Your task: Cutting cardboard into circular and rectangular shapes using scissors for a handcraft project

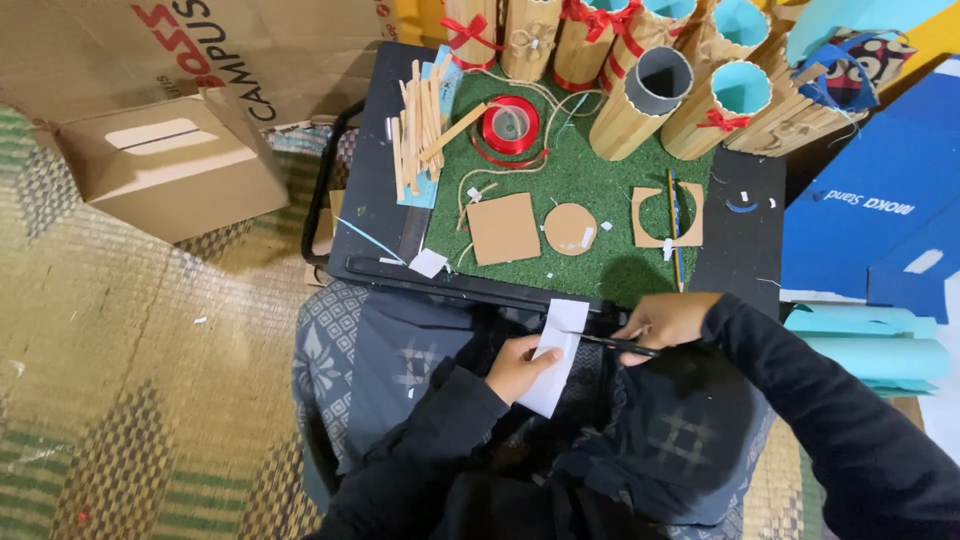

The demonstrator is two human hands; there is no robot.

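Observation:
My left hand pinches a white strip of paper held over my lap. My right hand grips black scissors whose blades meet the paper's right edge. Just beyond my hands lies a black board covered with a green grass mat. On the mat rest a cardboard square, a cardboard disc and a cardboard piece with a round cut-out.
A red ribbon spool, a pile of wooden sticks and several stick-covered tube holders sit at the mat's far side. A cardboard box stands left on the woven floor mat. Blue boxes and rolled turquoise paper lie right.

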